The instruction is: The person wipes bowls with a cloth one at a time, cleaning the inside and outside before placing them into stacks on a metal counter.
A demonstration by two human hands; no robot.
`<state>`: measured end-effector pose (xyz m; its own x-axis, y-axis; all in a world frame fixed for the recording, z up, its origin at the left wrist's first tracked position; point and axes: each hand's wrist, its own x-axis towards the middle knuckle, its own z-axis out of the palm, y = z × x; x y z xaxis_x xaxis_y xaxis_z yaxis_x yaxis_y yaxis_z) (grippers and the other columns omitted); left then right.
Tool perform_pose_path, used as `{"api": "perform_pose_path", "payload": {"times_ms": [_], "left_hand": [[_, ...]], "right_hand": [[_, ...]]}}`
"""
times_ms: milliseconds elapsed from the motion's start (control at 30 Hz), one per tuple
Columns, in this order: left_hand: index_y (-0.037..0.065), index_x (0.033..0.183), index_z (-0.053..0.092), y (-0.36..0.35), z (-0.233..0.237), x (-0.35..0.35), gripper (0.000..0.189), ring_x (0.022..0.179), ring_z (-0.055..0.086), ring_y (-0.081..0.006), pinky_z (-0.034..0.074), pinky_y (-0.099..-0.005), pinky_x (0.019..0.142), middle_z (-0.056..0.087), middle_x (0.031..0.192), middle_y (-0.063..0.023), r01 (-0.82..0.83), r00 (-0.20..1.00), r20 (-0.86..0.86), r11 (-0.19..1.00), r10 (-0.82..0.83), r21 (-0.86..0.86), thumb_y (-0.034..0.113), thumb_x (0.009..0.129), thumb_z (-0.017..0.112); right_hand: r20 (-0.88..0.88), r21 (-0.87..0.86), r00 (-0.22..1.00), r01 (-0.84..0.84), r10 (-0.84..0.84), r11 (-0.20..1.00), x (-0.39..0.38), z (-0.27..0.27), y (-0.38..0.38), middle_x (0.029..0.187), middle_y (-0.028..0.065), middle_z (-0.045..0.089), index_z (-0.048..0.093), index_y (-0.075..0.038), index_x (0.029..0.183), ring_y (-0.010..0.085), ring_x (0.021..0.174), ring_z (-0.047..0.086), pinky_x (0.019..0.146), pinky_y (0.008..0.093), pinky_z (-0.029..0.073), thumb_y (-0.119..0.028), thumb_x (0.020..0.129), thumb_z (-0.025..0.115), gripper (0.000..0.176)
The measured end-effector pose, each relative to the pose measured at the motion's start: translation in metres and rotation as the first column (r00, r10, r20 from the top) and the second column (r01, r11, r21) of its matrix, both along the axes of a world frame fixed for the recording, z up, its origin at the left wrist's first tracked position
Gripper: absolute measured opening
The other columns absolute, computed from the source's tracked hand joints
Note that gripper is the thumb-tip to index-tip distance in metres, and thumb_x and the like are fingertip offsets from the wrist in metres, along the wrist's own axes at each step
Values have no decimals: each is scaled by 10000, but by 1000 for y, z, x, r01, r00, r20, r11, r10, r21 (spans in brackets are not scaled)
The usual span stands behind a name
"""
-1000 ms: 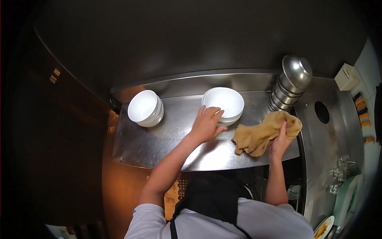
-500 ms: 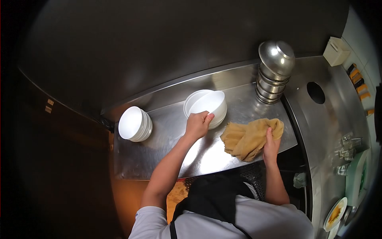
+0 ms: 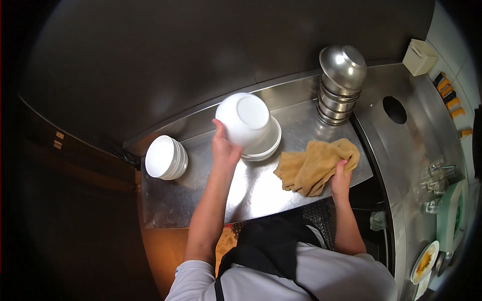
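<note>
My left hand [image 3: 225,145] grips a white bowl [image 3: 243,118] by its side, tipped so that its round base faces up toward me. Below and partly behind it sit more white bowls [image 3: 269,149], nested on the steel counter. In my right hand [image 3: 341,181] is a crumpled tan cloth [image 3: 314,168], pinched under the thumb and draped to the left over the counter. Another stack of white bowls [image 3: 166,157] leans at the left end of the counter, with its open top turned to the left.
A stack of metal bowls [image 3: 339,93], the top one upside down, stands at the back right. Farther right, a steel surface [image 3: 401,165] with a round hole [image 3: 394,110] holds small glasses [image 3: 438,187], a green basin [image 3: 448,215] and a plate with food remains [image 3: 425,262].
My left hand has lifted the top white bowl off the middle stack, moving it up and left and turning its base toward me. The cloth stays in my right hand.
</note>
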<state>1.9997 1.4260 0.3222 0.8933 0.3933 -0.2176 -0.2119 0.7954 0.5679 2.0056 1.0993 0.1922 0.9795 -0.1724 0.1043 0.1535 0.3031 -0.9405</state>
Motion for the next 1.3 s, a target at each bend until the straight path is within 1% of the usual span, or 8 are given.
{"api": "perform_pose_path", "payload": {"times_ms": [433, 633, 833, 1000, 1067, 1100, 1167, 1300], "left_hand": [[70, 1431, 476, 12, -2, -21, 562, 1388, 454, -287, 319, -547, 1178, 503, 1485, -98, 21, 1000, 6, 991, -20, -130, 449, 1018, 514], [82, 1513, 371, 27, -3, -100, 576, 1417, 412, -302, 292, -522, 1195, 427, 1543, -107, -181, 965, 229, 956, 127, 232, 407, 1050, 474], [-44, 1281, 572, 27, -29, -205, 385, 1069, 653, -204, 483, -353, 984, 682, 1204, -120, -449, 874, 165, 631, 457, 633, 189, 987, 658], [-24, 1104, 672, 12, -69, -226, 235, 940, 660, -140, 522, -302, 862, 720, 1075, -97, -401, 854, -59, 728, 516, 556, 153, 951, 697], [-28, 1095, 675, 3, -85, -237, 238, 928, 655, -123, 529, -299, 832, 723, 1063, -89, -201, 895, -133, 653, 425, 730, 145, 935, 706], [-36, 1093, 683, 1, -77, -241, 252, 914, 649, -108, 534, -293, 801, 730, 1034, -59, -138, 898, 31, 213, 440, 967, 124, 902, 722], [-38, 1101, 687, 1, -69, -240, 254, 900, 650, -114, 535, -293, 790, 729, 1018, -38, -283, 886, 107, 343, 451, 896, 99, 891, 730], [-40, 1022, 715, 10, -51, -253, 195, 808, 632, -86, 524, -267, 728, 728, 920, -18, -222, 929, -8, 575, 369, 787, 105, 897, 754]], "right_hand": [[42, 10, 998, 35, -36, 999, -3, 23, 15, 1452, 110, 469, 366, -4, 1471, 212, 1318, 464, 1123, 359, 350, -421, 1049, 500, 608], [11, 170, 1000, -4, 2, 986, -18, 13, 23, 1394, 124, 518, 449, 35, 1396, 227, 1282, 492, 1097, 356, 361, -323, 1059, 529, 499], [215, -222, 851, -435, 479, 873, -63, 10, 80, 1369, 139, 536, 436, 28, 1400, 241, 1265, 522, 1064, 389, 422, -285, 1027, 584, 508], [287, -428, 528, -675, 799, 600, -108, 48, 175, 1468, 226, 466, 471, 42, 1405, 345, 1386, 439, 1154, 436, 342, -121, 842, 682, 623], [244, -690, 369, -584, 897, 428, -125, 75, 216, 1497, 275, 420, 468, 49, 1414, 387, 1440, 372, 1187, 432, 294, -87, 745, 711, 725], [287, -800, 366, -417, 885, 432, -127, 89, 227, 1501, 272, 419, 472, 45, 1418, 373, 1414, 408, 1163, 423, 327, -135, 765, 720, 721], [380, -910, 328, -38, 865, 413, -123, 114, 250, 1510, 267, 416, 481, 37, 1426, 345, 1362, 480, 1116, 403, 394, -231, 804, 737, 724], [2, -463, 434, -798, 901, 385, -83, 104, 295, 1258, 227, 633, 554, 32, 1335, 287, 1190, 619, 1011, 377, 480, -230, 862, 668, 552]]}}
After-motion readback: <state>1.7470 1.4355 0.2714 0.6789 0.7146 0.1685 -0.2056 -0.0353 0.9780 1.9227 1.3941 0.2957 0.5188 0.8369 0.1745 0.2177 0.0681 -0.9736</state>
